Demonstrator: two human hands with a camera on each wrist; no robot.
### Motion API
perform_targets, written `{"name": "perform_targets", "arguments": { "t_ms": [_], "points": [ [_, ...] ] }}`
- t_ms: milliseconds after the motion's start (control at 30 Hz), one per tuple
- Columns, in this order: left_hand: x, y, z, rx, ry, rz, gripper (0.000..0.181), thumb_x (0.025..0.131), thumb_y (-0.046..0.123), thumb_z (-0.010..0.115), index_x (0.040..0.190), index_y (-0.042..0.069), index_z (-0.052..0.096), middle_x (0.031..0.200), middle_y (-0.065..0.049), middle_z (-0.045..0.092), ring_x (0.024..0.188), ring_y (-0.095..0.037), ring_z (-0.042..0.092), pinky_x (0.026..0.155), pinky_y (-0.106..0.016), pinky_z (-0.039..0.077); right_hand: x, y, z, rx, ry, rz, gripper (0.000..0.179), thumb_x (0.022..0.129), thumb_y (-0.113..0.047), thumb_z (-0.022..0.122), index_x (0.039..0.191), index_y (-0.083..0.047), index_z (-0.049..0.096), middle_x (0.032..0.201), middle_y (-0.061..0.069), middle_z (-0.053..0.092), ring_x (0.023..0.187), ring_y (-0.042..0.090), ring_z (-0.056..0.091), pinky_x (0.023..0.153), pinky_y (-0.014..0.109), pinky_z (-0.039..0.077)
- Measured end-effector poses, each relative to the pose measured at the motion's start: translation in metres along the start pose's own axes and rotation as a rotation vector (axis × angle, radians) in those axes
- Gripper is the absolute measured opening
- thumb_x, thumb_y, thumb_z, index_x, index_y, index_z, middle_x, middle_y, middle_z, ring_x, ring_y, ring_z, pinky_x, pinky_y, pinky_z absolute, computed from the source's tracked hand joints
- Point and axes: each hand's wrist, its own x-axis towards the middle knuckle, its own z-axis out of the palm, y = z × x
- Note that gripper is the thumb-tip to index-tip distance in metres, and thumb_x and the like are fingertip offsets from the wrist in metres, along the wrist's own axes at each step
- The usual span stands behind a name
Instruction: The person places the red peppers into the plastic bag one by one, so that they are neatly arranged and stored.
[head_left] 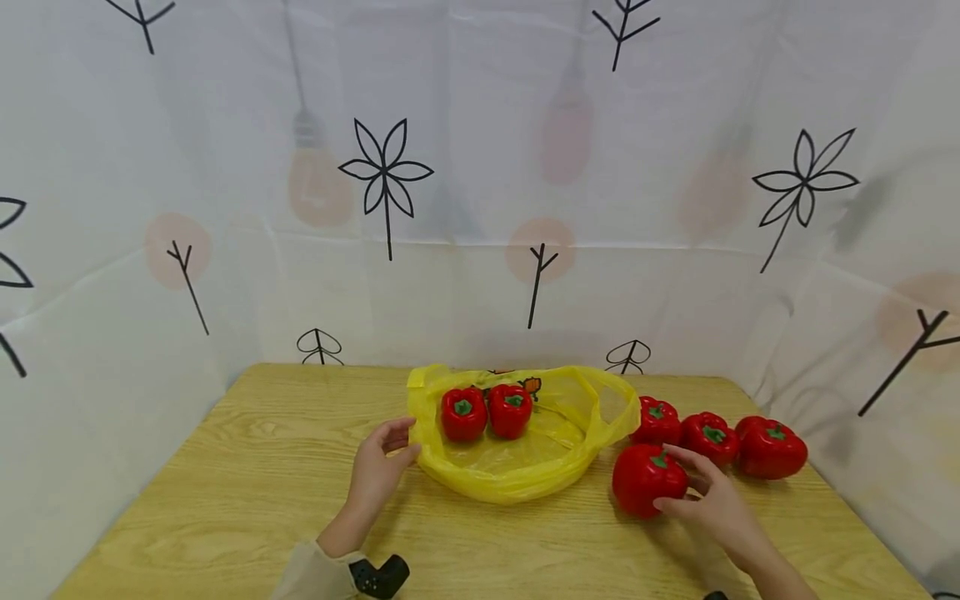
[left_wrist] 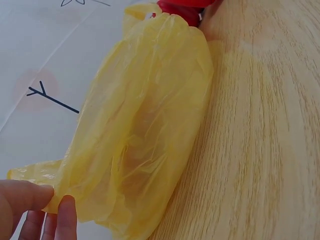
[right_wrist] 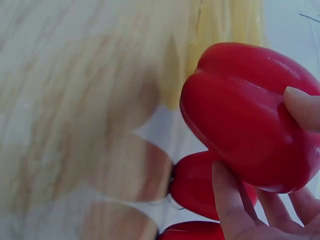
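My left hand [head_left: 381,468] pinches the left edge of a yellow plastic bag [head_left: 510,487] between thumb and fingers; the left wrist view shows the thin film [left_wrist: 145,125] stretching away from the fingertips. Inside the bag's open mouth sit two red bell peppers, one on the left [head_left: 463,415] and one on the right [head_left: 510,411]. My right hand [head_left: 712,504] grips another red bell pepper [head_left: 647,481] just right of the bag, thumb on one side and fingers on the other. In the right wrist view this pepper [right_wrist: 245,115] hangs above the table.
Behind the right hand, three more red peppers stand in a row: one [head_left: 656,421] partly behind the bag's handle, a middle one [head_left: 708,438] and a right one [head_left: 772,448]. The wooden table [head_left: 285,442] ends against a patterned white curtain [head_left: 465,292].
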Motion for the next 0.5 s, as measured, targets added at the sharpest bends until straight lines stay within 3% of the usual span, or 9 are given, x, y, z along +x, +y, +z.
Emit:
{"name": "perform_targets", "arguments": {
  "t_ms": [367,500],
  "points": [
    [0.001,-0.004,0.0,0.034,0.018,0.034,0.034,0.083,0.003,0.069,0.116,0.001,0.062,0.109,-0.014,0.06,0.098,-0.029,0.058,0.078,-0.034,0.052,-0.003,-0.012,-0.002,0.008,0.043,-0.044,0.08,0.077,-0.017,0.077,0.142,-0.004,0.031,0.138,0.025,0.034,0.113,0.041,0.045,0.077,0.034,0.053],
    [0.001,-0.005,0.001,0.04,0.032,0.051,0.034,0.082,0.003,0.069,0.115,0.001,0.062,0.107,-0.013,0.061,0.096,-0.029,0.058,0.075,-0.033,0.053,-0.004,-0.019,-0.001,-0.01,0.06,-0.072,0.079,0.078,-0.018,0.077,0.141,-0.003,0.032,0.14,0.024,0.032,0.113,0.04,0.045,0.076,0.032,0.053]
  ]
}}
